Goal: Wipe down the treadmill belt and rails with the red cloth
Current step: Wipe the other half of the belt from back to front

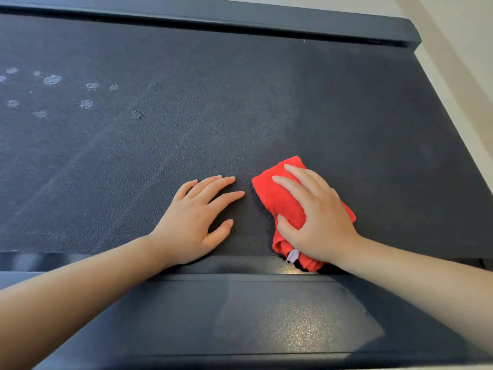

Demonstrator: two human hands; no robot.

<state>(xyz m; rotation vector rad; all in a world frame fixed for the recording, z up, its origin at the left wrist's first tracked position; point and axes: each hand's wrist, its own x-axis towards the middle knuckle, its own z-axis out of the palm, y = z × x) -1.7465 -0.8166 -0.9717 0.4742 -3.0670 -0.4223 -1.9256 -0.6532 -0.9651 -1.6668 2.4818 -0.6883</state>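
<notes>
The dark textured treadmill belt [240, 102] fills most of the view. A folded red cloth [282, 198] with a small white tag lies on the belt near its front edge, right of centre. My right hand [317, 217] presses flat on the cloth, fingers spread over it and thumb along its left side. Just left of the cloth, my left hand [194, 222] rests flat on the bare belt, fingers straight and pointing right. The near side rail [186, 316] runs across the bottom of the view. The far rail [240, 20] crosses the top.
Several pale dusty paw-like prints [53, 80] mark the belt at the far left, with faint streaks below them. The belt's right end [453, 129] slopes off beside a light-coloured floor [458, 36]. A dull sheen patch shows on the near rail at the lower right.
</notes>
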